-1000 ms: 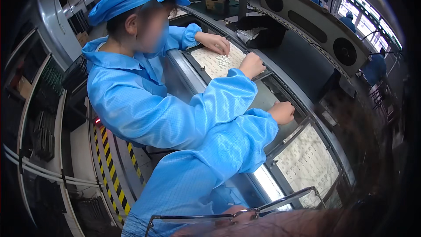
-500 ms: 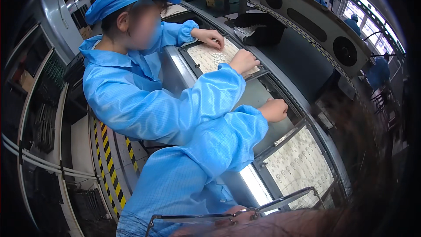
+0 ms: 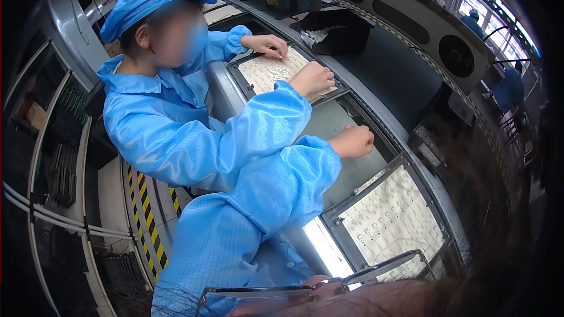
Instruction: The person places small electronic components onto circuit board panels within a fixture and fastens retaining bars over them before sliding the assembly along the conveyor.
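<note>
My left hand (image 3: 352, 142), at the end of a loose blue sleeve, hovers over a grey-green flat surface (image 3: 338, 118) of the line. Its fingers are curled closed; whatever they may hold is hidden from this side. Nearest to me is a dark-framed tray holding a pale perforated sheet (image 3: 392, 214) with rows of small parts. My right hand is not in view. To the left a co-worker (image 3: 170, 111) in a blue coat and cap reaches over another framed pale sheet (image 3: 258, 76), where small shiny pieces (image 3: 281, 74) lie in a loose heap between the co-worker's hands.
A black bin (image 3: 341, 32) with pale pieces inside stands beyond the co-worker's tray. Behind it runs a dark green belt, with a long beige speaker-like box (image 3: 411, 23) alongside. Racks (image 3: 61, 170) with dark trays stand at the left. Eyeglasses (image 3: 317, 286) cross the lower edge.
The whole view has shifted, so the scene sits slightly more to the left. My left hand stays closed over the grey-green surface. The co-worker's hands remain at their tray.
</note>
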Demonstrator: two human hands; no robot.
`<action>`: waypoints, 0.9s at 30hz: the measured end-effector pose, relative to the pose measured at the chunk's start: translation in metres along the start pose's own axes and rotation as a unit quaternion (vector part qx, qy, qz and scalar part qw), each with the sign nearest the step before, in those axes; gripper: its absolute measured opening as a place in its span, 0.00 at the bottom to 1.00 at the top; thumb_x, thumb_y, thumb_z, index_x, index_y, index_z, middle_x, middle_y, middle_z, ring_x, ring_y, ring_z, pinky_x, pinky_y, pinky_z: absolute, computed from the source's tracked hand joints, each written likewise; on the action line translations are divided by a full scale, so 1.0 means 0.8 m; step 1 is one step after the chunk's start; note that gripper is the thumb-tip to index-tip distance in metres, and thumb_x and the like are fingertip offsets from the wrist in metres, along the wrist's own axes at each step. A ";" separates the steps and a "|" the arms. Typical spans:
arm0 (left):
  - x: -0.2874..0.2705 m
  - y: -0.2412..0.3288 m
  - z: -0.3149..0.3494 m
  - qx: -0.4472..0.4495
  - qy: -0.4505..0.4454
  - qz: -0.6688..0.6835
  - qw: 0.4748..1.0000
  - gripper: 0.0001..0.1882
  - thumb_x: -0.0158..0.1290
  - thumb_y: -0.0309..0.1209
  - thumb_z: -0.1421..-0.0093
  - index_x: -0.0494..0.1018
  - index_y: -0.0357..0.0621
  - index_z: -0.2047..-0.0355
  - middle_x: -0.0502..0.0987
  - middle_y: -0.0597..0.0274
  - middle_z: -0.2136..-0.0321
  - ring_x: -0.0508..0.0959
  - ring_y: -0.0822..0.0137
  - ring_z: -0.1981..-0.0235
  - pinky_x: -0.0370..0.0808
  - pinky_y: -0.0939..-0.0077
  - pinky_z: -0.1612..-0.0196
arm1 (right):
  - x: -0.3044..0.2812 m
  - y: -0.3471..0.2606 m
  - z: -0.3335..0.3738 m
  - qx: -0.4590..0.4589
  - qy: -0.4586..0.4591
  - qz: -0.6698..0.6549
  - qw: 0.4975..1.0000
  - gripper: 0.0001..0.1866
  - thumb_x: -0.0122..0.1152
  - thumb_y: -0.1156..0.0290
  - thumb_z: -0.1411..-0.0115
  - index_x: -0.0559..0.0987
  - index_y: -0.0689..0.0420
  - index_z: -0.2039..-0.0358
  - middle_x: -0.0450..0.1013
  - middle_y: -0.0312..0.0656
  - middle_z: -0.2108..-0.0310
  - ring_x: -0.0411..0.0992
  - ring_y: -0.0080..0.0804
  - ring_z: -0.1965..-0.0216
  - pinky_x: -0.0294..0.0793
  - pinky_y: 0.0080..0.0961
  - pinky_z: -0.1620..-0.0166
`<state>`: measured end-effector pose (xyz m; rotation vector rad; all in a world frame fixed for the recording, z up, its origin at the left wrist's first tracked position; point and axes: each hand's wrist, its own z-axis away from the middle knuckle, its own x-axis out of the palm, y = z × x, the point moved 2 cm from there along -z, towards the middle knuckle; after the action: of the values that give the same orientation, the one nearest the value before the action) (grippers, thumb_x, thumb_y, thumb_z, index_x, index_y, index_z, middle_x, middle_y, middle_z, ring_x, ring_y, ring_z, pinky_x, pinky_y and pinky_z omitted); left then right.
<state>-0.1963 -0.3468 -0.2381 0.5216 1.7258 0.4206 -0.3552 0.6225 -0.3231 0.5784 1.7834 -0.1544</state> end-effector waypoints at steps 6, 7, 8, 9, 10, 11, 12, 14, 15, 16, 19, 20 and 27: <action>0.012 0.004 -0.011 0.008 -0.020 0.009 1.000 0.09 0.51 0.34 0.44 0.79 0.46 0.70 0.76 0.61 0.68 0.77 0.59 0.61 0.67 0.59 0.52 | 0.016 0.036 0.004 -0.006 0.008 -0.039 0.999 0.23 0.62 0.60 0.42 0.78 0.72 0.61 0.75 0.65 0.60 0.75 0.60 0.56 0.71 0.46 0.52; 0.015 0.005 -0.014 0.009 -0.027 0.009 1.000 0.09 0.51 0.34 0.44 0.79 0.46 0.70 0.76 0.61 0.68 0.77 0.59 0.61 0.67 0.59 0.52 | 0.012 0.049 0.009 -0.002 0.006 -0.033 0.999 0.23 0.62 0.60 0.42 0.78 0.72 0.61 0.75 0.65 0.60 0.75 0.60 0.56 0.71 0.46 0.52; 0.001 -0.007 -0.001 -0.007 -0.017 0.002 1.000 0.09 0.51 0.34 0.44 0.79 0.46 0.70 0.76 0.61 0.68 0.77 0.59 0.61 0.67 0.59 0.52 | 0.006 0.016 -0.013 -0.022 -0.008 -0.115 0.993 0.23 0.63 0.59 0.42 0.78 0.72 0.62 0.76 0.65 0.60 0.75 0.57 0.57 0.71 0.45 0.52; -0.001 -0.003 -0.001 -0.006 -0.019 0.003 1.000 0.09 0.51 0.34 0.44 0.79 0.46 0.70 0.76 0.61 0.68 0.77 0.59 0.61 0.67 0.59 0.52 | 0.000 0.013 -0.013 -0.024 -0.027 -0.189 0.981 0.24 0.64 0.58 0.43 0.78 0.72 0.62 0.76 0.64 0.61 0.76 0.54 0.58 0.72 0.44 0.52; -0.003 -0.001 -0.001 -0.005 -0.022 0.002 1.000 0.09 0.51 0.34 0.44 0.79 0.46 0.69 0.76 0.60 0.68 0.77 0.59 0.61 0.67 0.59 0.52 | -0.011 0.011 -0.014 -0.022 -0.026 -0.186 0.982 0.24 0.64 0.58 0.43 0.78 0.72 0.62 0.76 0.64 0.61 0.76 0.54 0.58 0.72 0.44 0.52; -0.002 -0.001 -0.001 0.000 -0.023 0.007 1.000 0.09 0.51 0.34 0.45 0.79 0.46 0.69 0.76 0.60 0.67 0.77 0.59 0.61 0.67 0.59 0.52 | -0.030 0.019 -0.014 -0.007 -0.092 -0.242 0.966 0.24 0.64 0.58 0.42 0.78 0.72 0.62 0.77 0.59 0.61 0.76 0.50 0.60 0.72 0.43 0.53; -0.003 -0.003 0.000 0.008 -0.024 0.020 0.999 0.09 0.51 0.34 0.45 0.79 0.46 0.69 0.76 0.60 0.67 0.77 0.59 0.61 0.67 0.59 0.52 | -0.055 0.024 -0.010 -0.030 -0.037 -0.315 0.948 0.24 0.64 0.58 0.41 0.79 0.71 0.61 0.77 0.54 0.62 0.75 0.45 0.63 0.73 0.41 0.55; 0.003 0.005 -0.008 0.036 -0.012 0.007 0.999 0.10 0.51 0.34 0.45 0.79 0.44 0.69 0.77 0.57 0.67 0.77 0.56 0.60 0.69 0.58 0.54 | -0.082 0.013 0.032 -0.019 0.003 -0.504 0.864 0.21 0.65 0.59 0.40 0.79 0.68 0.61 0.78 0.44 0.64 0.74 0.35 0.66 0.74 0.34 0.60; 0.004 0.008 -0.011 0.049 0.002 -0.006 0.999 0.10 0.51 0.33 0.45 0.79 0.43 0.69 0.77 0.55 0.67 0.77 0.54 0.60 0.71 0.58 0.55 | -0.085 -0.010 0.059 0.018 0.004 -0.618 0.786 0.19 0.65 0.60 0.40 0.80 0.66 0.60 0.77 0.40 0.65 0.74 0.30 0.67 0.75 0.29 0.63; 0.009 0.006 -0.015 0.066 0.009 -0.015 0.998 0.09 0.51 0.32 0.45 0.79 0.42 0.69 0.77 0.54 0.66 0.77 0.52 0.61 0.73 0.58 0.57 | -0.087 -0.038 0.093 0.166 -0.151 -0.732 0.644 0.17 0.66 0.61 0.40 0.80 0.64 0.60 0.77 0.38 0.65 0.73 0.26 0.68 0.74 0.24 0.65; -0.005 0.007 -0.010 0.053 0.062 -0.002 0.997 0.09 0.52 0.30 0.44 0.79 0.41 0.66 0.78 0.51 0.65 0.78 0.49 0.63 0.75 0.58 0.57 | -0.194 -0.109 0.164 0.151 -0.208 -0.648 0.717 0.19 0.67 0.56 0.41 0.74 0.50 0.83 0.60 0.27 0.87 0.55 0.18 0.86 0.49 0.23 0.82; -0.022 0.008 -0.003 0.044 0.091 0.053 0.993 0.09 0.53 0.29 0.44 0.79 0.40 0.65 0.78 0.50 0.65 0.78 0.49 0.62 0.75 0.59 0.58 | -0.248 -0.143 0.197 0.123 -0.170 -0.622 0.755 0.19 0.65 0.55 0.40 0.72 0.49 0.83 0.59 0.25 0.87 0.53 0.17 0.85 0.48 0.22 0.81; -0.057 0.129 0.023 0.072 -0.004 0.446 0.892 0.10 0.53 0.28 0.37 0.79 0.36 0.60 0.80 0.63 0.63 0.75 0.76 0.64 0.73 0.80 0.59 | -0.484 -0.294 0.463 -0.064 0.003 -0.593 0.803 0.07 0.62 0.71 0.38 0.80 0.63 0.66 0.73 0.30 0.73 0.68 0.17 0.69 0.68 0.16 0.65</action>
<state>-0.1583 -0.2864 -0.1491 1.4311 1.4255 0.9326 -0.0703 0.1552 -0.1161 -0.7234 1.9012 -0.8748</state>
